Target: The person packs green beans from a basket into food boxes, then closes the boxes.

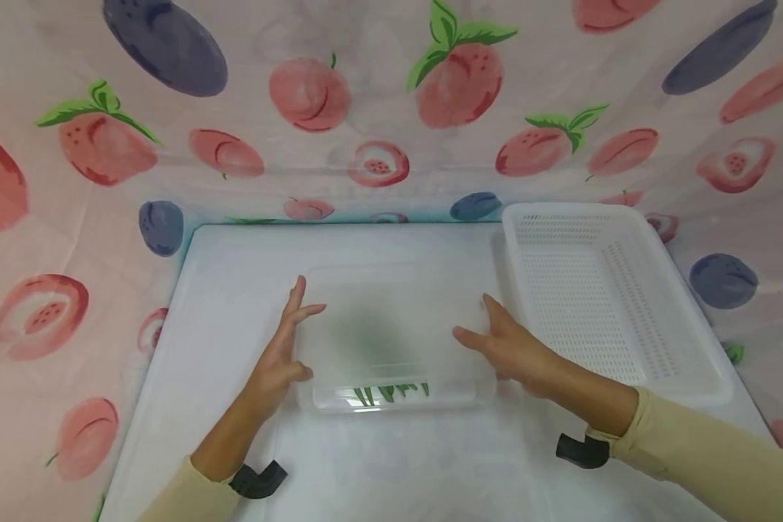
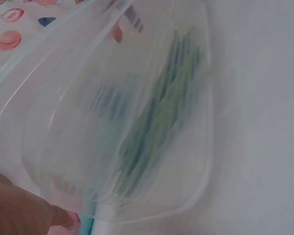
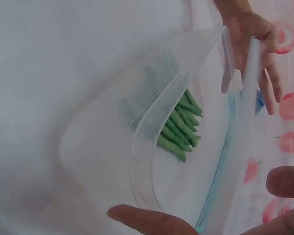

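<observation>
A clear plastic container (image 3: 95,142) stands on the white table, with several green beans (image 3: 176,129) lying inside. A translucent lid (image 1: 391,319) hangs over it, and the right wrist view shows a gap between the lid and the container's rim. My left hand (image 1: 274,362) holds the lid's left edge, fingers spread and thumb over the edge. On the opposite side, my right hand (image 1: 512,348) grips the lid's right edge, its thumb above and a finger (image 3: 147,220) below. Through the cloudy lid, the beans appear as a blurred green patch in the head view.
To the right stands a white perforated basket (image 1: 574,304), close to my right forearm. A fruit-printed cloth (image 1: 378,94) covers the wall behind and both sides of the white table (image 1: 391,471). Dark bands sit at both wrists.
</observation>
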Tool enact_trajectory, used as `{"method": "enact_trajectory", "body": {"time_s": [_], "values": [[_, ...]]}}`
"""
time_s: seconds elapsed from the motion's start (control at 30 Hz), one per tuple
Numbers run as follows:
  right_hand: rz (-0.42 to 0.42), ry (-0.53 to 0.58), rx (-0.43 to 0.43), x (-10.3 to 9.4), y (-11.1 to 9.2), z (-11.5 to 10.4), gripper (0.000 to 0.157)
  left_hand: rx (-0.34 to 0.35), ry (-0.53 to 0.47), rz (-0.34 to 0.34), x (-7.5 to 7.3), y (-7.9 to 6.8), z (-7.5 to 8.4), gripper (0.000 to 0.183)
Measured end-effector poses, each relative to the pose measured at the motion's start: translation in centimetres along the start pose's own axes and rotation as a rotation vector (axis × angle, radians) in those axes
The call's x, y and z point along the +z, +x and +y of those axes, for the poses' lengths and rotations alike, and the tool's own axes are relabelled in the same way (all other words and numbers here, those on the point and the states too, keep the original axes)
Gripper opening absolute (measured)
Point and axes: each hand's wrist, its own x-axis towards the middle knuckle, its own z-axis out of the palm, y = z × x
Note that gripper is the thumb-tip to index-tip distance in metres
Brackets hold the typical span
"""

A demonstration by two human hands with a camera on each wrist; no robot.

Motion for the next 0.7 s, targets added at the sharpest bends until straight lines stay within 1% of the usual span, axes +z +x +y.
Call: {"method": "enact_trajectory", "body": {"time_s": [0.1, 0.23, 0.37, 0.47, 0.57, 0.7], "values": [[-0.026, 0.028, 0.014, 0.1, -0.6, 0.2, 0.106, 0.023, 0.009, -0.014, 0.3, -0.4, 0.0, 0.09], [-0.042, 0.063, 0.009, -0.1, -0.5, 0.2, 0.107, 0.038, 0.002, 0.006, 0.6, -0.2, -0.2, 0.09], [-0.046, 0.095, -0.003, -0.6, 0.3, 0.0, 0.108, 0.044, 0.017, 0.02, 0.6, 0.8, -0.6, 0.089], [-0.046, 0.099, -0.016, -1.2, 1.0, -0.2, 0.107, 0.057, 0.039, 0.02, 0.5, 1.7, -0.8, 0.083], [-0.05, 0.079, -0.026, -1.5, 1.4, -0.1, 0.107, 0.066, 0.066, 0.009, 0.2, 2.5, -0.9, 0.076], [-0.052, 0.008, -0.035, -1.4, 1.3, 0.2, 0.107, 0.052, 0.127, -0.012, -0.3, 2.6, -0.9, 0.073]]}}
